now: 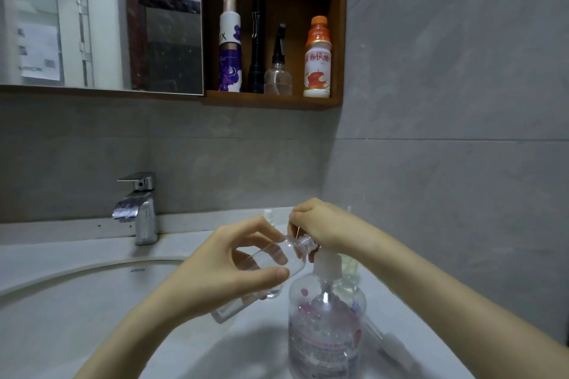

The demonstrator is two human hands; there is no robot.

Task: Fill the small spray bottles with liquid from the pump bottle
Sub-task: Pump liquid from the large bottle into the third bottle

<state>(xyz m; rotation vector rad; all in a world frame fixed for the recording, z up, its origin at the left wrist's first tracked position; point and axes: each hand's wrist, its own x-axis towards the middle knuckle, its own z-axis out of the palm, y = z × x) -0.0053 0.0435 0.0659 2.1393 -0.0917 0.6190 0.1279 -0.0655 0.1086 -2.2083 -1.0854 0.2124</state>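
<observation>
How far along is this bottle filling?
Done: the small bottle has an open neck; a spray top lies on the counter. In hand: the left hand tilts it toward the pump bottle, the right hand curled at its neck. Left: filling and recapping; its level is unclear.

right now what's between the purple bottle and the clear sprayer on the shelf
A black flashlight stands upright between the purple bottle and the clear sprayer on the shelf, in the head view.
</observation>
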